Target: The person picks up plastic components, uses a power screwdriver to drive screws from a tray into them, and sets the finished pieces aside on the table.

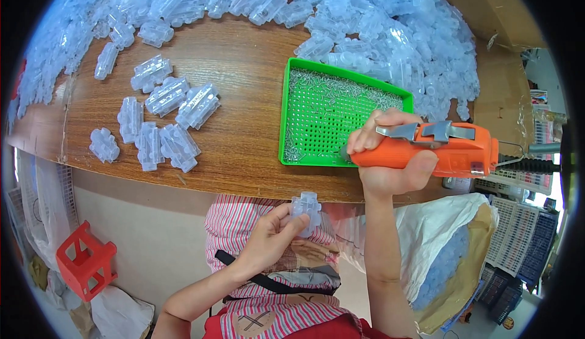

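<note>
My left hand (271, 236) pinches a clear plastic part (306, 210) between thumb and fingers, just in front of the table's near edge, above my lap. Wrapped around an orange power screwdriver (454, 150) with a grey metal lever is my right hand (387, 156). The screwdriver's nose points left, over the right side of a green perforated tray (285, 110). Small metal screws (329, 89) lie in that tray, thickest along its far and left sides. My fingers hide the tip of the tool.
Several clear plastic parts (164, 95) lie on the wooden table (237, 64) at left. A large heap of them (390, 28) covers the far side. An open sack (420, 229) with more parts stands at lower right; a red stool (85, 260) is at lower left.
</note>
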Motion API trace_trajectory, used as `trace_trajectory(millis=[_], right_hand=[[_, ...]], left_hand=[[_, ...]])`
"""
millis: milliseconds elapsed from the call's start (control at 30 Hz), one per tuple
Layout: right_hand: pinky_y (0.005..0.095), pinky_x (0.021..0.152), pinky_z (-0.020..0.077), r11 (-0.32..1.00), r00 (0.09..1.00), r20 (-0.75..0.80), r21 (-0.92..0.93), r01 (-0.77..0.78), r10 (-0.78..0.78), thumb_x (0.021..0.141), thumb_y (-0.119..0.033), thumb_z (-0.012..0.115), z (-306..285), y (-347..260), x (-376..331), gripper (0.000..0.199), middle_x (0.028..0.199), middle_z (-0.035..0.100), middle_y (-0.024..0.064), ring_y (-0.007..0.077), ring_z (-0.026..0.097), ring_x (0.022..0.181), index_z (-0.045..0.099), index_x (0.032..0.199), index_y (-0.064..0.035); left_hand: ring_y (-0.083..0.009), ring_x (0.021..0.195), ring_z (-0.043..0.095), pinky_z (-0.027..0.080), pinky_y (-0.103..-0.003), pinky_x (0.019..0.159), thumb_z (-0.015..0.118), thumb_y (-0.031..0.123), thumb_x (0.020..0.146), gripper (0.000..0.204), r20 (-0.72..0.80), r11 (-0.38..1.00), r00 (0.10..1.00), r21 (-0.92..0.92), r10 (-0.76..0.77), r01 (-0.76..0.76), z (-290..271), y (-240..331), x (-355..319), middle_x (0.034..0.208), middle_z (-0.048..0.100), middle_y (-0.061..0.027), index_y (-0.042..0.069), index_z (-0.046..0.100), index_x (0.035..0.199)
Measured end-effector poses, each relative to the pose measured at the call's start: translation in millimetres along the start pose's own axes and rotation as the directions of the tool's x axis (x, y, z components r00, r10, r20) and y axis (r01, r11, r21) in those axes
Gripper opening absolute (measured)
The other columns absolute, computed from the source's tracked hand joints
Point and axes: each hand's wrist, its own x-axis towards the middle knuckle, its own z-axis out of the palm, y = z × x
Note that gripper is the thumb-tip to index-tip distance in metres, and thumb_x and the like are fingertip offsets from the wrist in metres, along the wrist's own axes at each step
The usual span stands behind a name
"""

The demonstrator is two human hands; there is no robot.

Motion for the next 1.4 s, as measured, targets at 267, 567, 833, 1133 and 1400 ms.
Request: trace_trajectory(millis=[267, 567, 833, 1133, 1400], right_hand=[[0.0291, 0.042, 0.0439, 1.000, 1.000, -0.021, -0.023, -0.003, 0.003, 0.077, -0.073, 0.046, -1.2, 6.9, 0.4, 0.076, 0.062, 0.045, 0.0062, 0.0153, 0.046, 0.055, 0.051, 0.090, 0.0015], [0.0298, 0.047, 0.0453, 1.000, 1.000, 0.027, 0.012, -0.012, 0.012, 0.075, -0.074, 0.046, -6.1, 9.2, -4.0, 0.080, 0.066, 0.047, 0.0083, 0.0167, 0.048, 0.058, 0.051, 0.096, 0.0024], [0.0301, 0.049, 0.0487, 0.999, 0.961, 0.277, 0.037, -0.003, -0.008, 0.074, -0.072, 0.054, 15.8, -52.0, -39.6, 0.076, 0.071, 0.049, 0.0085, 0.0182, 0.050, 0.061, 0.051, 0.098, 0.0000], [0.0351, 0.064, 0.0471, 0.990, 0.934, 0.329, -0.031, -0.138, 0.141, 0.071, 0.003, 0.053, 13.9, -47.6, -47.3, 0.027, 0.076, 0.054, 0.0114, 0.0222, 0.054, 0.068, 0.056, 0.098, -0.0009], [0.0328, 0.057, 0.0431, 0.989, 0.937, 0.317, -0.064, -0.135, 0.149, 0.072, -0.067, 0.061, 22.1, -29.0, -59.8, 0.068, 0.074, 0.050, 0.0098, 0.0200, 0.050, 0.065, 0.051, 0.088, -0.0018]], left_hand=[[-0.0006, 0.076, 0.053, 0.045, -0.017, 0.067, 0.052, 0.014, 0.094, 0.021, -0.034, 0.995, 0.999, 0.095, 0.010, -0.006, -4.4, -1.6, 1.9, 0.086, 0.061, 0.0021, -0.001, 0.054, 0.109], [-0.0012, 0.078, 0.054, 0.045, -0.017, 0.067, 0.053, 0.014, 0.094, 0.024, -0.022, 0.999, 0.999, 0.033, 0.030, -0.029, -1.4, -0.1, 1.2, 0.088, 0.063, 0.0002, -0.002, 0.052, 0.112], [-0.0036, 0.075, 0.057, 0.047, -0.020, 0.065, 0.054, 0.016, 0.093, 0.026, -0.024, 0.998, 0.998, 0.028, 0.052, -0.051, -1.9, -3.5, 2.9, 0.088, 0.065, -0.0027, -0.002, 0.053, 0.113], [-0.0045, 0.075, 0.057, 0.048, -0.020, 0.065, 0.054, 0.015, 0.093, 0.026, -0.023, 0.998, 0.997, -0.008, 0.067, -0.067, -1.6, -5.0, 3.4, 0.087, 0.065, -0.0042, -0.003, 0.053, 0.112], [-0.0036, 0.076, 0.057, 0.048, -0.019, 0.065, 0.056, 0.012, 0.092, 0.024, -0.047, 0.996, 0.996, -0.056, 0.073, -0.076, -3.0, -10.1, 3.8, 0.087, 0.064, -0.0032, -0.003, 0.054, 0.111]])
